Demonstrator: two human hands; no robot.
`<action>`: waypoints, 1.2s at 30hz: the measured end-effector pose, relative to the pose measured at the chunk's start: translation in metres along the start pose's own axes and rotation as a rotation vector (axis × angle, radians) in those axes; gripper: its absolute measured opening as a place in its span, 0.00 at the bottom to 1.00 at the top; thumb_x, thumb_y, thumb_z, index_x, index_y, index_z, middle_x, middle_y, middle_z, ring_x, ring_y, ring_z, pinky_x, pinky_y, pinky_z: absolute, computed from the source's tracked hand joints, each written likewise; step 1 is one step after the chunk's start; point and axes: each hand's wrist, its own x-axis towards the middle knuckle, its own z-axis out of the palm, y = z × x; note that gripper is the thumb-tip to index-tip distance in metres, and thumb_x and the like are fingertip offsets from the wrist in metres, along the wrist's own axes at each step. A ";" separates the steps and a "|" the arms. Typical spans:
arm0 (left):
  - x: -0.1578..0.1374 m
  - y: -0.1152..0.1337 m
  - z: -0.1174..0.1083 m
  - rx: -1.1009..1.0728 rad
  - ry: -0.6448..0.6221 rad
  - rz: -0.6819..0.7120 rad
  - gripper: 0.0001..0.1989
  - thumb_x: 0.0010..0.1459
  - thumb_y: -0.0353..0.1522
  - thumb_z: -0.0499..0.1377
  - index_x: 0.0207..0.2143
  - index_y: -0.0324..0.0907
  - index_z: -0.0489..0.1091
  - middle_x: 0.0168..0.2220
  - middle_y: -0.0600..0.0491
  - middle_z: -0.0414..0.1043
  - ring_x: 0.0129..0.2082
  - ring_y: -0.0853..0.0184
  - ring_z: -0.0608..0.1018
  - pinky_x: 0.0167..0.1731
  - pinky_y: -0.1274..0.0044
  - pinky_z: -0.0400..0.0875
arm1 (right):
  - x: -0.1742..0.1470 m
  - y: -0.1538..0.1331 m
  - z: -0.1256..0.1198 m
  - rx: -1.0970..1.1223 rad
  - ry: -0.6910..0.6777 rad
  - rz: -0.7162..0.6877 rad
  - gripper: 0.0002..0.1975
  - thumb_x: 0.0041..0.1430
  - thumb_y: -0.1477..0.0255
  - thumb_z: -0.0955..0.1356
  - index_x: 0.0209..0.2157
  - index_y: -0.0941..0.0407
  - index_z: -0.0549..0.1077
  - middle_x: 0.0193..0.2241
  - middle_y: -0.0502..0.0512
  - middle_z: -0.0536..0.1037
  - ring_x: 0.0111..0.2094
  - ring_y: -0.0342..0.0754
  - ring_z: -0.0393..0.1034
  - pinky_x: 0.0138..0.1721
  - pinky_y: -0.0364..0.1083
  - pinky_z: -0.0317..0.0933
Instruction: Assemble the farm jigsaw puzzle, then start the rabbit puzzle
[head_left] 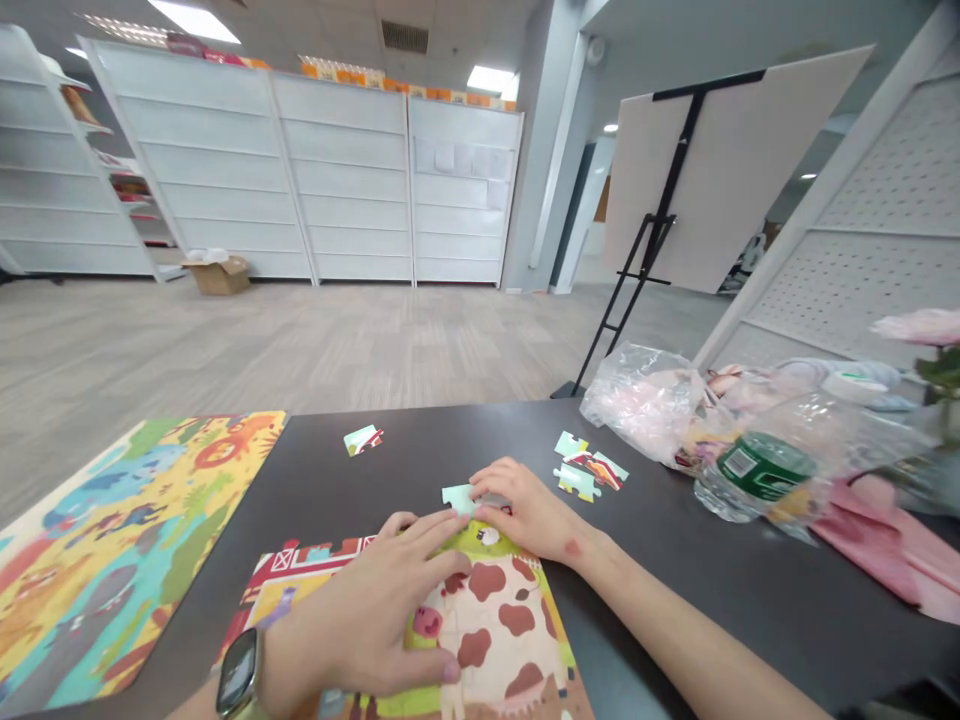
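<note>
A partly assembled jigsaw puzzle [517, 620] with a brown-spotted cow and a red barn lies in front of me on the dark table. My left hand [375, 600], a watch on its wrist, rests across it with the fingers spread, fingertips near the top edge. At that edge, the curled fingers of my right hand [525, 510] are on a pale green puzzle piece [456, 496], partly hidden under them. Several loose puzzle pieces [577, 482] lie to the right, some touching or overlapping. Another loose piece [363, 440] sits farther back on the left.
A colourful animal picture board [142, 530] covers the table's left side. On the right are a clear plastic bottle [772, 460] with a green label, a crumpled plastic bag [645, 400] and pink cloth [892, 550]. Beyond the table's far edge stands an easel [652, 230].
</note>
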 end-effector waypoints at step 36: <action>0.004 -0.050 -0.011 -0.145 0.637 -0.235 0.16 0.72 0.37 0.50 0.59 0.46 0.62 0.66 0.41 0.60 0.65 0.54 0.65 0.61 0.60 0.63 | -0.031 0.058 -0.087 -0.175 -0.010 0.582 0.07 0.50 0.72 0.72 0.33 0.53 0.73 0.26 0.49 0.79 0.29 0.49 0.73 0.30 0.44 0.59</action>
